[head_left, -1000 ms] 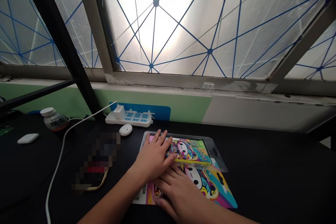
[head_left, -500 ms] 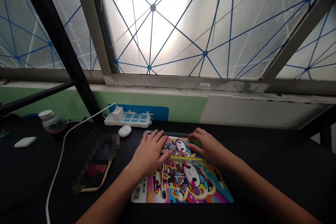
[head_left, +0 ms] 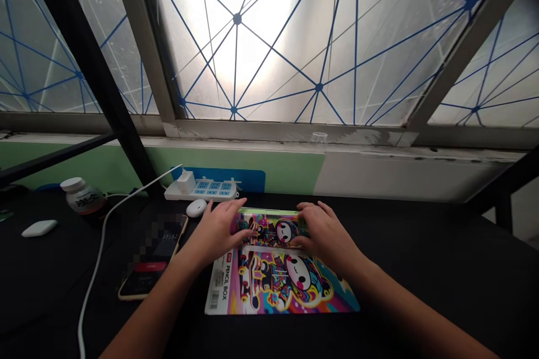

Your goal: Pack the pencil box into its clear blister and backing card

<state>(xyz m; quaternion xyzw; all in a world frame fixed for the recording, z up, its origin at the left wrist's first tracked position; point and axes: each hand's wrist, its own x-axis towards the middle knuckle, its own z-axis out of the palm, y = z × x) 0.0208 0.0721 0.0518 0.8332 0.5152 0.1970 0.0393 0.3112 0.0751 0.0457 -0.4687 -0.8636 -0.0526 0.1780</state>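
Two hands, the left hand [head_left: 217, 230] and right hand [head_left: 326, 233], each keep a closed grip on one end of the bright cartoon-printed pencil box [head_left: 272, 229], near the middle of the counter's [head_left: 421, 261] back edge, just behind a flat printed card [head_left: 278, 286]; a phone [head_left: 151, 263] crowds the left, bare counter lies right.

Right of the right hand [head_left: 324, 233], open black table [head_left: 442, 258] runs to the wall [head_left: 400, 174] under the window, leaving room to pass. Left of the left hand [head_left: 217, 230] the way is crowded: a phone [head_left: 154, 261] just beside the forearm, a white oval case [head_left: 196, 208] near the fingertips, a power strip [head_left: 200, 190] against the wall, a white cable [head_left: 101, 235] trailing across, and a bottle [head_left: 82, 196] farther out. Ahead, the pencil box [head_left: 272, 229] held between the hands sits near the wall, and the printed card [head_left: 278, 286] covers the table between the forearms.
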